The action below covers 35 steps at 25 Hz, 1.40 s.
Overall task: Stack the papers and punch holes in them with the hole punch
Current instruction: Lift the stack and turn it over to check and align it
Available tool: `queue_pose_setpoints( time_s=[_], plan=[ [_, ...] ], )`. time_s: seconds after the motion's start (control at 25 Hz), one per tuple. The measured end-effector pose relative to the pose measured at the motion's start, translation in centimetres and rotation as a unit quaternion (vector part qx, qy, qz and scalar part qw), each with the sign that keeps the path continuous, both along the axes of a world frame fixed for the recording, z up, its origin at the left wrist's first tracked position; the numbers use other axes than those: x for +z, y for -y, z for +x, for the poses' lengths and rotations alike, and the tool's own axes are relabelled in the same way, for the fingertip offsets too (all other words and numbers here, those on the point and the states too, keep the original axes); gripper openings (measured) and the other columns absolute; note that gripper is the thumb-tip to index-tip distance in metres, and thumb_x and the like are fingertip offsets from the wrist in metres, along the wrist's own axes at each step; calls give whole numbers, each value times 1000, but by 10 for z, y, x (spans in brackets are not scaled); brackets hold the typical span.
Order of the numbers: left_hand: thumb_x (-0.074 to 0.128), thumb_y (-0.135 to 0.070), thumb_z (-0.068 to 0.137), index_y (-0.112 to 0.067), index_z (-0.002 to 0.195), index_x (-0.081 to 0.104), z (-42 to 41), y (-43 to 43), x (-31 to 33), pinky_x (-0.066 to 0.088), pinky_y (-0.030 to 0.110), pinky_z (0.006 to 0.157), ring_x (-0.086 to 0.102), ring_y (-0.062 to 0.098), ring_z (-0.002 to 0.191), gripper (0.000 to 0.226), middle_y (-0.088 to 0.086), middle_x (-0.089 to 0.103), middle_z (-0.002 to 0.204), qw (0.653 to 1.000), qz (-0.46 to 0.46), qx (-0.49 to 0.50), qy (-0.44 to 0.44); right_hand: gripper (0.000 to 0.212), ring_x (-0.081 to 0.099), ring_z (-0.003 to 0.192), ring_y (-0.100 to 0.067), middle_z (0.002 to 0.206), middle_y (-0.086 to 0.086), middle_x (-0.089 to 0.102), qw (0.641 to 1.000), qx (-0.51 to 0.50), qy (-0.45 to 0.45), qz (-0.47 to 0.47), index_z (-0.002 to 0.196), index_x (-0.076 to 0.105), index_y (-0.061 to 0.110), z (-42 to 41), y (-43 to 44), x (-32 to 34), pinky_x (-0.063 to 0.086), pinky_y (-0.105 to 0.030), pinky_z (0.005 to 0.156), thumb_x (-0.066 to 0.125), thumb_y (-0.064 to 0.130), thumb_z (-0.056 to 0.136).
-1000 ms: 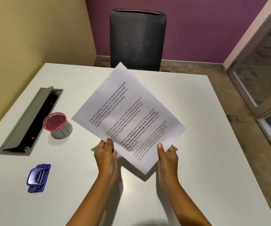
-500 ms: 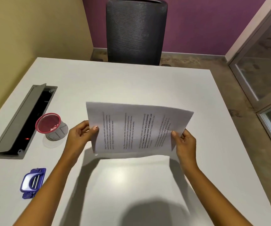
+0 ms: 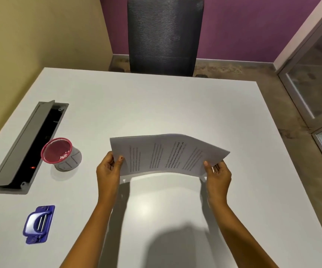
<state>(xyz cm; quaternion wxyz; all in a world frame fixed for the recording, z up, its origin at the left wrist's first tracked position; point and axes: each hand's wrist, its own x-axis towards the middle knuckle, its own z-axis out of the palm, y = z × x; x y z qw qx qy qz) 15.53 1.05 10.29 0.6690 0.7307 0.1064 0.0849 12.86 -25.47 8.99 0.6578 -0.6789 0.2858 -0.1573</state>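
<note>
Both hands, left hand [image 3: 108,171] and right hand [image 3: 219,174], pinch the bowed papers [image 3: 166,153] by their ends; loosened fingers could let sheets fan apart before reaching the hole punch [image 3: 38,223] at eight o'clock.

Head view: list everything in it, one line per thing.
papers: one stack, white with print, held above the table centre
hole punch: one, blue, near left of table
mesh cup: one, pink rim, left of papers
cable hatch: one, grey, lid open, left edge
table: one, white
chair: one, dark grey, far side
left hand: grips the stack's left end
right hand: grips its right end
</note>
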Motion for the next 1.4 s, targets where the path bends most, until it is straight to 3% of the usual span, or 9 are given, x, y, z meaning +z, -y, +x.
queue_pose_setpoints(
  time_s=[0.08,0.16,0.32,0.4,0.6,0.84,0.96,1.16,1.4],
  plan=[
    [54,-10,97,-39,92,64,2,2,-9,54,11,70,65,-8,80,31,-24,72,85,1000,5,-3,-28,21,65,100,-13,104,3,70,1000,10,-25,-6,107,65,19,0,0,-8,55,-27,87,62,7,91],
    [53,-5,96,-37,95,64,6,1,-15,53,11,72,65,-9,81,33,-19,71,89,999,0,3,-44,20,66,99,-17,105,-2,70,999,21,-37,-21,109,65,13,1,1,-11,56,-31,88,61,6,91],
    [52,-5,96,-38,96,65,12,-3,-17,51,8,72,65,-9,84,36,-21,72,90,999,-2,17,-33,27,64,88,-1,93,14,68,1000,10,-2,-7,90,64,31,10,6,-2,51,-6,61,63,4,90],
    [52,-6,96,-38,95,65,13,-2,-18,50,7,71,65,-8,84,34,-24,72,88,999,-4,21,-30,24,64,89,-1,94,15,68,1000,7,4,-4,94,65,27,12,8,-4,47,-1,59,62,4,90],
    [51,-6,97,-47,96,60,8,6,-23,51,9,72,64,-8,88,42,-25,69,94,997,6,21,-69,25,62,93,-1,97,11,66,999,35,-13,-8,116,63,12,11,6,-17,48,-1,65,57,3,93],
    [51,-7,96,-50,89,61,6,8,-25,49,5,71,63,-13,85,45,-31,69,89,997,23,31,-65,27,65,87,11,99,17,66,1000,31,-6,-2,114,62,21,10,11,-23,47,0,63,56,4,94],
    [51,-7,97,-46,89,59,3,9,-30,50,5,68,63,-13,82,40,-27,69,87,996,23,29,-86,28,65,87,3,100,18,64,998,52,-38,-15,120,60,19,9,10,-29,49,1,68,55,6,95],
    [51,-9,97,-53,84,59,3,8,-29,50,5,68,62,-13,83,46,-33,68,88,996,31,44,-74,30,64,89,14,100,25,65,998,61,-29,-20,112,59,35,11,13,-30,48,0,67,56,10,96],
    [51,-8,97,-47,89,57,2,11,-35,52,18,76,63,-3,86,41,-26,67,90,994,37,41,-89,28,64,92,-3,102,20,64,996,65,-55,-30,121,59,23,11,11,-38,47,1,69,55,10,96]
  ],
)
